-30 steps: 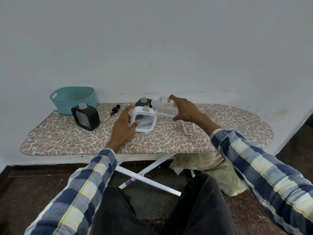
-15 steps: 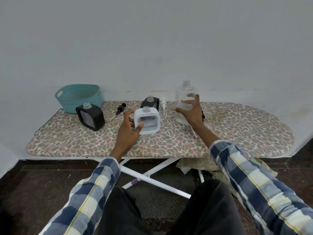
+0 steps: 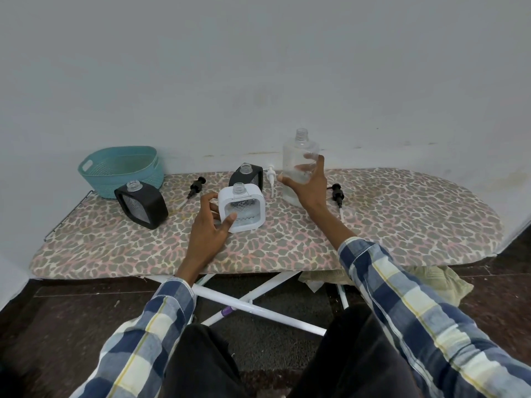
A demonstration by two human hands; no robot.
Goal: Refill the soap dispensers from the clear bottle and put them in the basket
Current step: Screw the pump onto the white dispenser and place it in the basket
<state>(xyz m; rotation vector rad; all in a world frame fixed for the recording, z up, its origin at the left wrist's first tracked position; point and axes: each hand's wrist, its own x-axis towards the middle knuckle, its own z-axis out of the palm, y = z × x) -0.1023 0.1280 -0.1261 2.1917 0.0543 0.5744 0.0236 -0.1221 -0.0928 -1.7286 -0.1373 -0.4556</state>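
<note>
- Since the earlier frame, the clear bottle (image 3: 298,165) keeps upright at centre frame, its base on the ironing board (image 3: 402,222); the right hand (image 3: 309,183) stays wrapped around its lower half, grip closed on it.
- Left hand (image 3: 211,225) holds the white dispenser (image 3: 242,206) at its left side, thumb across the front lower corner, fingers behind; the dispenser stands uncapped, just left of the bottle.
- One black dispenser (image 3: 248,174) stands directly behind the white one; another black dispenser (image 3: 142,203) sits tilted at left.
- Teal basket (image 3: 120,169) rests at the upper left of the board, holding no dispensers.
- Loose pump heads (image 3: 195,188) lie between the items.
</note>
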